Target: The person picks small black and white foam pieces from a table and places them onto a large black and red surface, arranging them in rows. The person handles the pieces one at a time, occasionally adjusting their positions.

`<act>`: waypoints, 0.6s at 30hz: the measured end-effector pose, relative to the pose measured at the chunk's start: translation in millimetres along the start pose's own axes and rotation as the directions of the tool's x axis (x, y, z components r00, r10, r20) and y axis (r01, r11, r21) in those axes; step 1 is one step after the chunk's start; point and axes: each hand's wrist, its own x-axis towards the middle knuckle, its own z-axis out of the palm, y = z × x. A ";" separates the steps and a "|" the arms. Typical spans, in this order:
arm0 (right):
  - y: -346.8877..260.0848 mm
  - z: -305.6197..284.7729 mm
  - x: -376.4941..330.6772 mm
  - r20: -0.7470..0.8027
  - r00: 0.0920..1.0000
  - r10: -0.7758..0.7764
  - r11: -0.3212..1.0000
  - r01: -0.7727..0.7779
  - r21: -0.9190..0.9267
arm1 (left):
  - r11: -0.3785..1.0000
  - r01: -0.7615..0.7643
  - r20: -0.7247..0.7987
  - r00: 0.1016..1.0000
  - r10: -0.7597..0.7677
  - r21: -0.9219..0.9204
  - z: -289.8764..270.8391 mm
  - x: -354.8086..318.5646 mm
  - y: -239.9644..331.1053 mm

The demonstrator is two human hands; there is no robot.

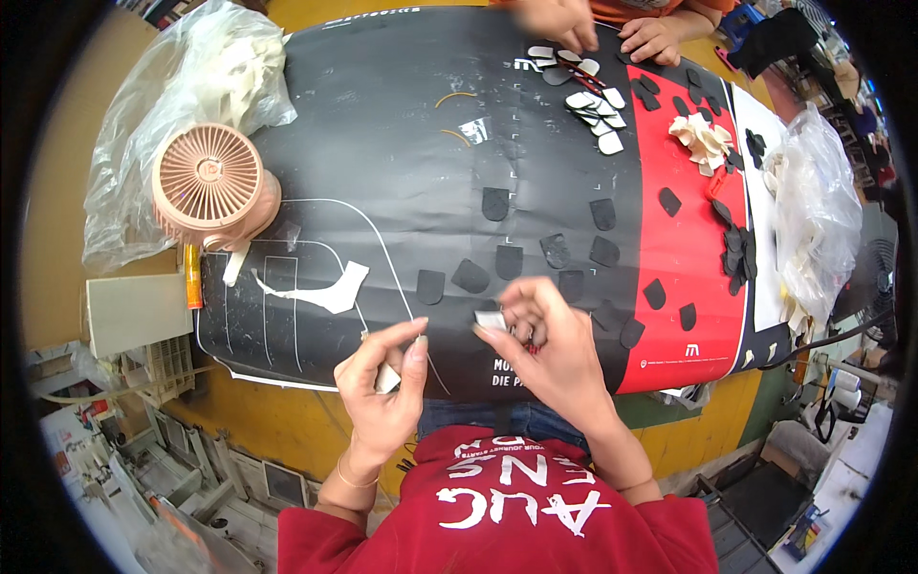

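Observation:
My right hand (547,346), over the front part of the black mat (382,172), pinches a small white piece (491,319) between thumb and finger. Something red shows under its curled fingers; I cannot make out what it is. Close by on the left, my left hand (381,383) is closed with a white piece (387,380) against its fingers; the thumb and fingertip nearly meet. Beyond the right hand, several dark, round-ended pieces (509,261) lie scattered on the mat. A torn white sheet scrap (337,292) lies left of my hands.
A pink fan (215,182) stands at the left beside a clear bag of pale scraps (225,67). Across the table, another person's hands (650,40) are near a pile of white pieces (601,115). Crumpled cream scraps (703,142) and another clear bag (813,201) lie right.

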 end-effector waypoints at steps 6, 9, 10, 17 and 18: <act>-3.2 23.5 45.8 -0.182 0.953 -0.240 0.967 0.218 -0.133 | 0.859 0.367 0.274 0.920 -0.280 -0.356 -0.7 -2.7 -4.6; 5.4 8.4 24.3 -0.122 0.977 -0.178 0.980 0.165 -0.108 | 0.799 0.445 0.373 0.878 -0.301 -0.405 0.7 -6.0 -6.2; 9.0 2.0 12.9 -0.048 0.990 -0.130 0.990 0.127 -0.060 | 0.796 0.448 0.401 0.871 -0.285 -0.406 1.5 -5.9 -7.1; 27.1 -2.1 -35.6 -0.033 0.998 -0.061 0.964 0.067 0.256 | 0.636 0.500 0.459 0.853 -0.248 -0.587 41.4 -11.8 0.7; 26.9 -1.5 -37.6 -0.083 0.995 -0.063 0.956 0.084 0.281 | 0.579 0.491 0.436 0.866 -0.244 -0.651 48.1 -12.7 3.0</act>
